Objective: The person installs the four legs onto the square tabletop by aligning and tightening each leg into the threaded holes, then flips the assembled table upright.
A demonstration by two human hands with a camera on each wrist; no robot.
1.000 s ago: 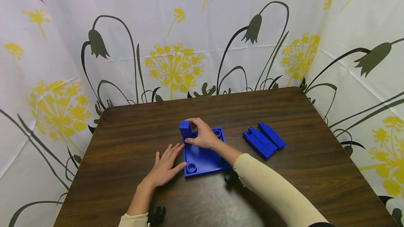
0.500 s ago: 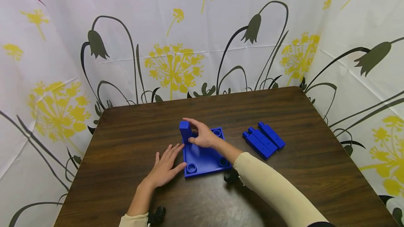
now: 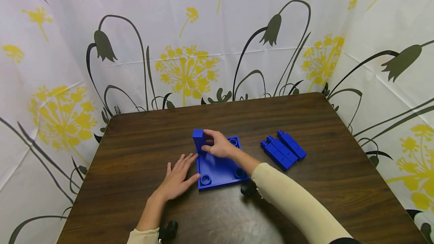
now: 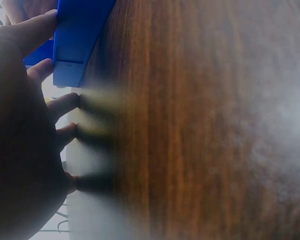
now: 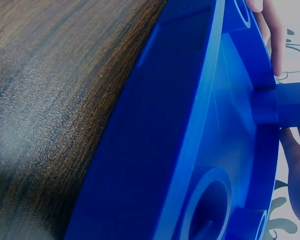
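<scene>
A blue square panel with raised rims and round corner sockets lies on the table. At its far left corner a blue square leg stands upright, its lower end at the corner. The right hand pinches this leg between thumb and fingers; in the right wrist view the leg shows between the two hands. Spread and fairly straight, the fingers of the left hand rest on the table and touch the panel's left edge. The left wrist view shows that hand against the blue side wall.
Several blue legs with knobbed ends lie side by side on the brown wooden table, right of the panel. A white flowered cloth hangs behind the table. Black wrist devices sit near both forearms.
The right hand's fingers and thumb have shifted around the leg, and the far fingers now lie closer in. Leg, panel and left hand look to be in the same places.
</scene>
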